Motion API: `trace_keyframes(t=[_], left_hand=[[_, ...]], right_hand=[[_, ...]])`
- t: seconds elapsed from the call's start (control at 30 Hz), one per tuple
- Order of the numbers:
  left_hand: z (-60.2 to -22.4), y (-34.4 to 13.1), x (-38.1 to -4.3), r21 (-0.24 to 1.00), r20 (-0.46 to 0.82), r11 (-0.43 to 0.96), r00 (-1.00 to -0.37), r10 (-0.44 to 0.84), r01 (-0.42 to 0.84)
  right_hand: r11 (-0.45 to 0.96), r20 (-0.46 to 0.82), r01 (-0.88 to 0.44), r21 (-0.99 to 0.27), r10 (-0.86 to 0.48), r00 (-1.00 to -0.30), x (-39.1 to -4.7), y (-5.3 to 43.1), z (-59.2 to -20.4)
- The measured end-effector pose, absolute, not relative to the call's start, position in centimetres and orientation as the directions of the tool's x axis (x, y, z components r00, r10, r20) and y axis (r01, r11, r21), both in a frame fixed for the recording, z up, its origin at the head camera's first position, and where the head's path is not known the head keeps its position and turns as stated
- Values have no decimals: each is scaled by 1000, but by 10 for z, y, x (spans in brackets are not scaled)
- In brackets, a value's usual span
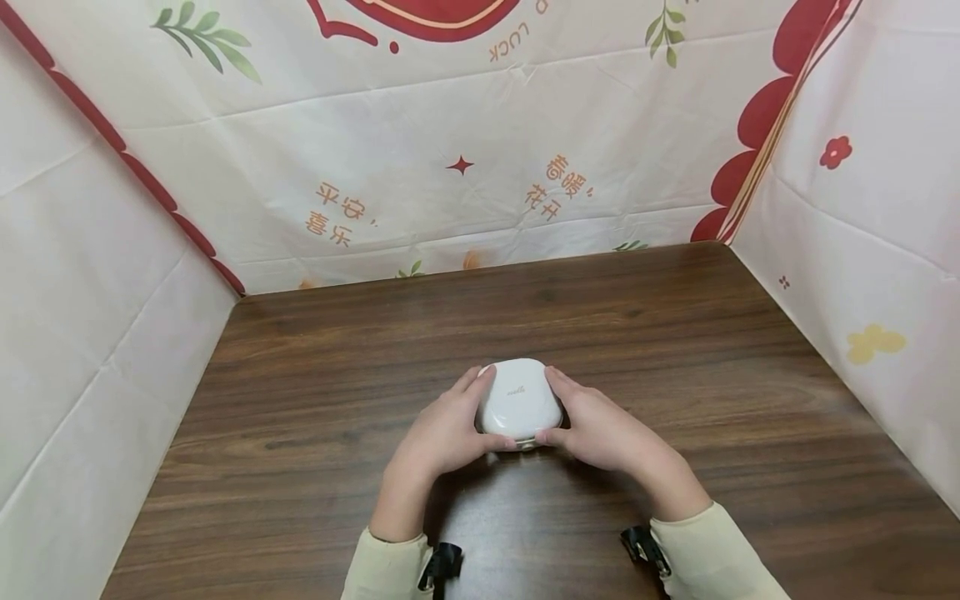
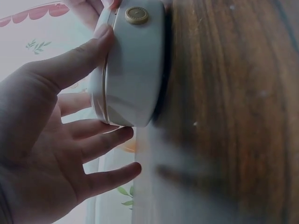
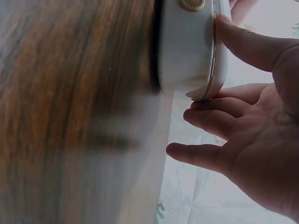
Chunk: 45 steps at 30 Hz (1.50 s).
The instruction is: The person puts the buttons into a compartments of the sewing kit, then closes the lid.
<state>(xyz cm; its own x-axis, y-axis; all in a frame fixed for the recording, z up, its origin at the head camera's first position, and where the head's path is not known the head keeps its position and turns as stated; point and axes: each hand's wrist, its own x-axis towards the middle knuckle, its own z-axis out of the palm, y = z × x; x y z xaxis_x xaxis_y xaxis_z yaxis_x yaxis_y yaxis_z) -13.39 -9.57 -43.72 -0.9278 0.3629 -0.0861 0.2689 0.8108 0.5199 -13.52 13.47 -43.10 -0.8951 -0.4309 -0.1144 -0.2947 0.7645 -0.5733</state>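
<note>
A white rounded case point(image 1: 521, 398) with faint script on its lid sits on the brown table, its lid down. A thin gold seam and a round gold knob point(image 2: 137, 15) mark its front side. My left hand point(image 1: 448, 423) holds the case's left side, thumb on the front seam and fingers along the side. Mirroring it, my right hand point(image 1: 602, 427) holds the right side with its thumb near the knob. In both wrist views the thumbs press at the seam, and the lower fingers point(image 3: 201, 156) stand away from the case. The case's back is hidden.
The dark wood-grain table point(image 1: 300, 467) is bounded by a printed white cloth point(image 1: 420, 200) behind and on both sides. Black straps with small devices point(image 1: 442, 567) circle both cream sleeves point(image 1: 712, 554).
</note>
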Motion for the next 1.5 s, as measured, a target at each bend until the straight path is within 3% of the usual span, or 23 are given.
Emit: trace_keyframes(t=[0.27,0.63,0.93,1.5], left_hand=[[-434,-94,-136,524,-142,818,-923,358,237],[-423,-91,-139,416,-180,884,-934,309,212],[-423,-89,-148,445,-196,871,-927,321,208],[-422,-86,-156,453,-199,872,-932,304,188]], right_hand=[[802,-93,-348,-485,-443,-892,-133,130,-428],[865,-79,-370,-337,-418,-905,-138,119,-419],[857,-46,-383,-346,-423,-905,-146,121,-420],[853,-138,-316,-414,-402,-905,-154,125,-417]])
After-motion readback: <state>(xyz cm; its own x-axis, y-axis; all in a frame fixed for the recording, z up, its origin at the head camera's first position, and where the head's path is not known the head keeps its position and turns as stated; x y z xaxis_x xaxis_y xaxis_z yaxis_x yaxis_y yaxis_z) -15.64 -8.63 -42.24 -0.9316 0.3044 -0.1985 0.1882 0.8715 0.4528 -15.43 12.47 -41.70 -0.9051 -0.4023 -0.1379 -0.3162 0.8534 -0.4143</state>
